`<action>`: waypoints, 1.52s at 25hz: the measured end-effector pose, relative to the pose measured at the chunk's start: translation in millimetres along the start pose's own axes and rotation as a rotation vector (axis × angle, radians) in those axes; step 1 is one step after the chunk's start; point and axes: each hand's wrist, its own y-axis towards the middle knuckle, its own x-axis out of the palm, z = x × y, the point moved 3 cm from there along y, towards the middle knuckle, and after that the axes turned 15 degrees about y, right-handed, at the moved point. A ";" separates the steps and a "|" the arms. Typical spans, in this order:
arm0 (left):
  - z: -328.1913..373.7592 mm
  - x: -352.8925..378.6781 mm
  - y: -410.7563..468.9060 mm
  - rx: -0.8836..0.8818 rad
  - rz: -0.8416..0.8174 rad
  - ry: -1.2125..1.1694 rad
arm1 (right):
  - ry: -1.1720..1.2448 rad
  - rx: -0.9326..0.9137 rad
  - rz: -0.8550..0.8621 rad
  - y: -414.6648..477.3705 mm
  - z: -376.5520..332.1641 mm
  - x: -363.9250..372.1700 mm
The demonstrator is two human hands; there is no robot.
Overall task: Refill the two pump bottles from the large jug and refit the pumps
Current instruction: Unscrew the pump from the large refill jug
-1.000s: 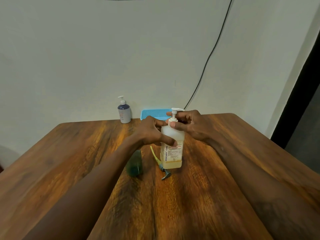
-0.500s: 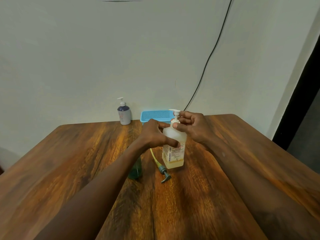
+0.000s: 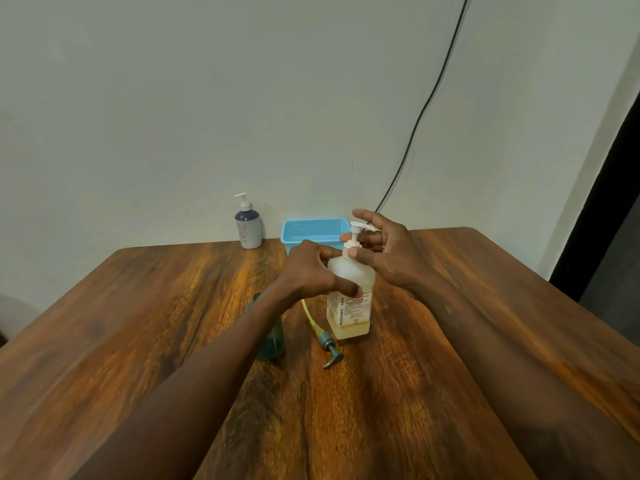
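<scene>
A translucent bottle point(image 3: 349, 306) labelled BIOCHEK CHG stands upright mid-table with a little yellowish liquid at its bottom. Its white pump point(image 3: 355, 229) sits in the neck. My left hand point(image 3: 310, 271) grips the bottle's shoulder from the left. My right hand point(image 3: 391, 258) is at the pump's collar, thumb on the front, a fingertip behind, the other fingers spread. A green bottle point(image 3: 274, 341) stands left of it, mostly hidden by my left forearm. A grey pump point(image 3: 329, 346) with a yellow tube lies on the table between the two bottles.
At the back edge of the wooden table point(image 3: 398, 410) stand a blue-and-white pump bottle point(image 3: 248, 226) and a light blue basket point(image 3: 311, 230). A black cable point(image 3: 426, 105) runs down the wall behind. No large jug is in view.
My right hand's fingers have spread out from a tight pinch on the pump collar. The bottle stays in the same spot under my left hand.
</scene>
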 end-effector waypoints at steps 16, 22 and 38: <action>1.0 2.0 2.2 -0.008 0.039 0.050 | -0.227 -0.046 0.151 0.3 -8.6 2.4; 4.9 5.8 1.3 0.008 0.025 0.047 | -0.622 -0.170 0.215 -3.8 -4.3 6.0; -15.1 27.3 14.7 -0.049 -0.030 0.012 | 0.099 -0.489 0.480 -11.8 -55.7 -48.0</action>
